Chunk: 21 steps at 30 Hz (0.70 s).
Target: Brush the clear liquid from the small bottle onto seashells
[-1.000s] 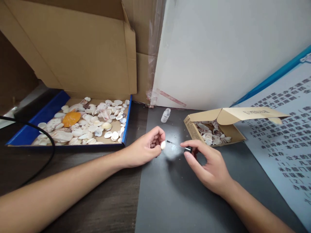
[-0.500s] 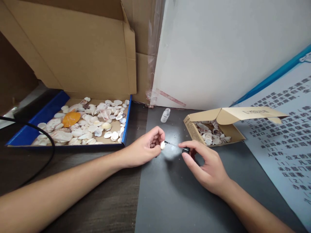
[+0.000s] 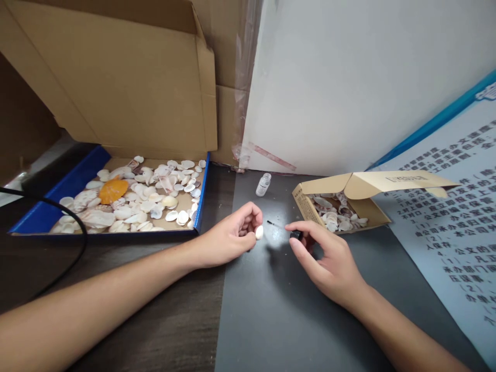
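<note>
Pinched between the fingertips of my left hand (image 3: pixel 241 232) is a small white seashell (image 3: pixel 259 232). My right hand (image 3: pixel 328 261) grips the black cap of a thin applicator brush (image 3: pixel 296 235) between thumb and fingers. The brush's dark tip points left toward the shell, with a small gap between them. Beyond both hands, a small clear bottle (image 3: pixel 263 184) with a white label stands upright, uncapped, on the grey mat (image 3: pixel 263 320).
On the left, an open blue-edged cardboard box (image 3: pixel 199 206) holds many shells, including an orange scallop shell (image 3: pixel 113 190). A smaller open box (image 3: pixel 310 211) with shells sits at right, beside a printed sheet (image 3: pixel 457 232). A black cable (image 3: pixel 83 243) curves at far left.
The brush tip has drawn away from the shell, slightly right and up, and now stands apart from it. My left hand has barely moved.
</note>
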{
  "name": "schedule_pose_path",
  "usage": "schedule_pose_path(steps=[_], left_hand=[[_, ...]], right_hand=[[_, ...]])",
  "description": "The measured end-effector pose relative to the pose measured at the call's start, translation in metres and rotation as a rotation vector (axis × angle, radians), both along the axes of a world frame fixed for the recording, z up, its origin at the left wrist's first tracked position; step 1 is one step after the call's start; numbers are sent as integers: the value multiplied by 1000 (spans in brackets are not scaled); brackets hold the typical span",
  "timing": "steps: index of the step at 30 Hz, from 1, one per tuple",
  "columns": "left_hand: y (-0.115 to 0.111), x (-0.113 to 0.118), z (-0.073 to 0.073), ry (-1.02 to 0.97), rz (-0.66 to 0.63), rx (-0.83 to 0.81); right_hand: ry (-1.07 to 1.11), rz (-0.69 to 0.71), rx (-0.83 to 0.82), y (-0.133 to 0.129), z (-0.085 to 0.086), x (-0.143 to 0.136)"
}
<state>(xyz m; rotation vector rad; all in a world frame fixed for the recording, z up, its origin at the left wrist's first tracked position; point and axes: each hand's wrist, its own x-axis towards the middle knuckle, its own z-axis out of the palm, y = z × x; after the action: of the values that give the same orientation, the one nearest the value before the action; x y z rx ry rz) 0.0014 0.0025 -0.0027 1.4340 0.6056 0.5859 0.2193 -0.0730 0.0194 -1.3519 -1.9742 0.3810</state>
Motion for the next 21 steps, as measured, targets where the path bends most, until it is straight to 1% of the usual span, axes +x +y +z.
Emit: schedule_pose_path(steps=[2, 6, 10, 15, 21], left_hand=[[0, 0, 0, 1, 0, -2], [0, -1, 1, 10, 3, 1], [0, -1, 1, -1, 1, -1], [0, 0, 2, -6, 4, 1], [0, -1, 1, -7, -2, -6]], right_hand=[[4, 6, 12, 0, 0, 0], [9, 90, -23, -1, 0, 1], [13, 47, -12, -2, -1, 3], [17, 125, -19, -3, -1, 2], [-7, 88, -16, -2, -1, 0]])
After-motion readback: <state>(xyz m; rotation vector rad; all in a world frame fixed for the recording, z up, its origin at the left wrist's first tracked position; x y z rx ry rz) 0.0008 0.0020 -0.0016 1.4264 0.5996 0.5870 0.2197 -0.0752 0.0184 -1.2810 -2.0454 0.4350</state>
